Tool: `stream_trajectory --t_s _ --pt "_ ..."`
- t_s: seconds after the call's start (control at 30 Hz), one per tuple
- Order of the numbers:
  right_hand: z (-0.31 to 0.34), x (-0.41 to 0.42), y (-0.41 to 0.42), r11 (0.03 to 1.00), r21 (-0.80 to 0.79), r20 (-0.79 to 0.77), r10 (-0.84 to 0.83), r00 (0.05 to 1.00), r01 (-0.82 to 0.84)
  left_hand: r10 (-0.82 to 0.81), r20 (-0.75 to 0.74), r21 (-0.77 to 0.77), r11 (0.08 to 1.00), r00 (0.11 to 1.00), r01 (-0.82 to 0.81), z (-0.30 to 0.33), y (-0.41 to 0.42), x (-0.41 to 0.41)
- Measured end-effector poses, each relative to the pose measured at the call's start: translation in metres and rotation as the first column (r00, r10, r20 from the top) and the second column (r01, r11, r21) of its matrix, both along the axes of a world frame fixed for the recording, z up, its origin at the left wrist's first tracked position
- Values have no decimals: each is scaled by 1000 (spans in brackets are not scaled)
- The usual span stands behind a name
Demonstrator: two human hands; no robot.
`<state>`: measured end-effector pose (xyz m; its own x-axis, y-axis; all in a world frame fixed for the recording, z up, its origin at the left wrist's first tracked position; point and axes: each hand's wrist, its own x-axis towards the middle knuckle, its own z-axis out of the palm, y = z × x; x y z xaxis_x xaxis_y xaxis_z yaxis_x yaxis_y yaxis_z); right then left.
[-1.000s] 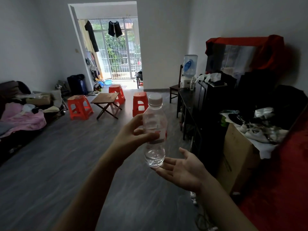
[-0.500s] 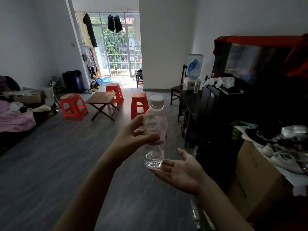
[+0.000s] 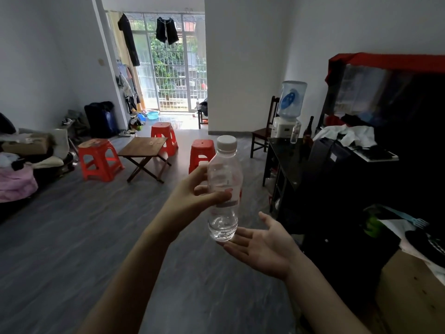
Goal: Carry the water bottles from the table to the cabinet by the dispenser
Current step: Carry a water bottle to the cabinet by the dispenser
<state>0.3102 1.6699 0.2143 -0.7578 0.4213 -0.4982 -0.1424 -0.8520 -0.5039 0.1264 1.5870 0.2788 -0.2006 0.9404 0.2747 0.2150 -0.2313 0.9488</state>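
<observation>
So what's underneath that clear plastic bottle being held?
Under the clear plastic bottle with the white cap, gripped by the left hand, the right hand waits palm-up. Whether they touch cannot be seen.

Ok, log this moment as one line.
phase: carrying | left hand: grips water bottle upright | right hand: open, palm up under bottle base | cabinet by dispenser: ahead right

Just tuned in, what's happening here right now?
A person is walking across a room with a water bottle. The left hand has an upright grip around its middle; the right hand is open, palm up, just under its base. Ahead on the right, a dark cabinet stands by the water dispenser, with another bottle already on it.
</observation>
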Motion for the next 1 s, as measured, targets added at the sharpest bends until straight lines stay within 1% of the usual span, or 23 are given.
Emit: stream_trajectory --t_s 0.23,0.57,0.67,0.8,1.0 --pt "-11 -44 110 999 9 7 42 999 -42 35 -17 -16 999 999 -35 -8 107 -41" --pt "1 -89 294 998 22 6 58 998 -58 86 -10 -1 996 996 -86 5 280 -82" --pt "0 -104 333 997 9 24 76 997 -76 98 -18 -16 995 995 -98 2 317 -94" --pt "-6 -128 382 995 -4 8 103 995 -103 122 -16 -27 992 992 -122 -2 365 -117" --pt "-17 -183 459 994 -21 13 112 994 -111 134 -25 -50 990 991 -135 -13 440 -170"
